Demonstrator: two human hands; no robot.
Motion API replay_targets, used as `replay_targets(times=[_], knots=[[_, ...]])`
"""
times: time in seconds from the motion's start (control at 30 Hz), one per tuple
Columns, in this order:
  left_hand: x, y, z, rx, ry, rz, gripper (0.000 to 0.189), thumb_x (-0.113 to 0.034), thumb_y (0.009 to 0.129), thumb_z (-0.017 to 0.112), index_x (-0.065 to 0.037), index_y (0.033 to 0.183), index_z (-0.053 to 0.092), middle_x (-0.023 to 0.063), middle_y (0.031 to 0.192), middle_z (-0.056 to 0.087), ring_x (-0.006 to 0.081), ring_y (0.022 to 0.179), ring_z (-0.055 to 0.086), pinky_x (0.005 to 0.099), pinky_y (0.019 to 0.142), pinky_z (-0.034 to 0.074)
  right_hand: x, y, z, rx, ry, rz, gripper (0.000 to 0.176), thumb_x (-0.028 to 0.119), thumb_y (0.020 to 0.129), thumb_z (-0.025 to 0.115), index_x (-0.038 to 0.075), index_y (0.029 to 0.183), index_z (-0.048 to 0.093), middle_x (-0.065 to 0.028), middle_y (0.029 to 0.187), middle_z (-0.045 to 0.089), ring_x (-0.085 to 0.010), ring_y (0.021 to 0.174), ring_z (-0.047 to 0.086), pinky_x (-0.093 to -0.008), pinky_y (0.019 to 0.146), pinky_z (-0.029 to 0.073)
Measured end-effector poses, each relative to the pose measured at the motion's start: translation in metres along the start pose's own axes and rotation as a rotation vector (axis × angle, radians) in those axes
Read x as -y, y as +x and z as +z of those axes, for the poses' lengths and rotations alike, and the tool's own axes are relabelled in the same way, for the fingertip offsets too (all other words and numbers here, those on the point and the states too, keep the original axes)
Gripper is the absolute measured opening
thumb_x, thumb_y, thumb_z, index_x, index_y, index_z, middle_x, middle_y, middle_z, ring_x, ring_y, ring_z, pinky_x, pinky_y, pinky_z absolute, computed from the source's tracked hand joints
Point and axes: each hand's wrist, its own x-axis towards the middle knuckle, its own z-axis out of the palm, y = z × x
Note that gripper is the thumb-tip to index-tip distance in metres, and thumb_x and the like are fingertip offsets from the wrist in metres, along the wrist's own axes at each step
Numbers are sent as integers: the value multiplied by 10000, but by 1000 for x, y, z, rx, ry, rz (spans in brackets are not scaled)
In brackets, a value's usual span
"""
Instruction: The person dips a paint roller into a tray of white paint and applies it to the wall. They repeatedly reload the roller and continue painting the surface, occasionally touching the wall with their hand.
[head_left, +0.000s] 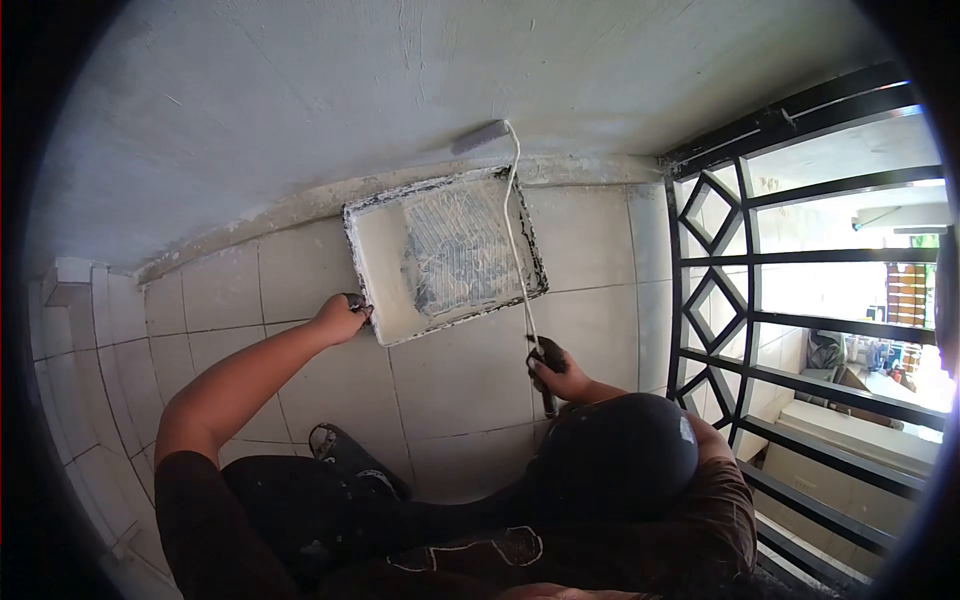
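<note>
View from above of a person crouched over a pale tiled floor [460, 380]. A paint tray [383, 285], its black rim crusted with white paint, sits on the tiles with its far edge near the foot of a grey-white wall [300, 100]. The left hand [343, 316] is at the tray's near left corner, fingers curled around the rim. The right hand [556, 374], just beyond the tray's near right corner, is closed around the dark handle of a paint roller [482, 135]. The roller's long wire shaft crosses the tray's right edge and its sleeve rests against the wall just past the tray's far side. A black metal gate [722, 300] stands to the right of the tray. Dragging the tray by one corner would likely tip it and slop paint onto the tiles. The shaft could also snag the rim, and the sleeve may drip beyond the tray.
</note>
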Motion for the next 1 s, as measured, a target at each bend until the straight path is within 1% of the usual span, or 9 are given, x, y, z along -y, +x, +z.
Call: replay_targets(times=[0.1,0.2,0.3,0.37,0.47,0.5,0.7,0.93,1.0], knots=[[3,-1,0,-32,6,83,262,-270,887,630,-9,872,629,128,704,631,225,633,574,371,638,469,-6,10,9,73,122,83,152,129,981,499,124,1126,458,-6,777,496,-91,637,482,-271,558,432],[3,-1,-1,9,-30,77,264,-261,885,623,-9,954,660,145,737,658,245,658,622,363,651,485,-14,16,17,46,208,113,58,143,983,492,138,1024,452,-2,735,478,-85,593,455,-264,506,390],[-7,-8,-4,-25,20,13,267,-258,890,618,-9,977,658,145,740,658,249,658,617,365,657,485,-29,13,27,-19,279,63,54,151,983,491,147,973,438,11,682,447,-78,538,415,-252,451,335],[4,-3,1,-37,18,68,267,-257,892,617,-6,976,657,143,740,657,244,652,612,367,652,482,-25,12,37,-117,289,81,75,153,976,498,156,948,429,29,633,413,-67,490,372,-235,411,284],[10,1,5,-28,2,84,267,-257,893,617,-6,972,655,139,733,655,237,644,605,367,646,480,-28,9,47,-178,238,135,95,154,974,499,157,922,420,31,638,417,-58,496,374,-232,412,277],[10,0,3,-22,-4,76,266,-258,892,618,-6,971,655,137,730,654,235,641,603,366,644,479,-30,11,48,-121,253,110,117,155,970,506,160,902,411,39,639,412,-55,494,372,-233,410,278],[9,-2,3,-1,-39,18,266,-266,896,615,-12,966,653,130,707,637,238,620,594,373,615,471,-29,24,49,-67,238,159,113,145,960,524,171,924,421,46,659,422,-52,512,388,-234,411,281],[4,-2,1,0,1,38,267,-272,893,618,-15,960,650,132,699,635,242,606,591,374,601,470,-37,28,55,-126,150,13,98,109,957,513,156,961,427,40,680,444,-47,542,405,-235,435,312],[10,0,2,-14,-8,53,264,-269,890,619,-15,954,651,136,705,638,248,606,591,375,601,469,-13,30,65,-193,107,-61,89,103,960,499,147,963,423,39,680,443,-45,542,401,-235,443,321]])
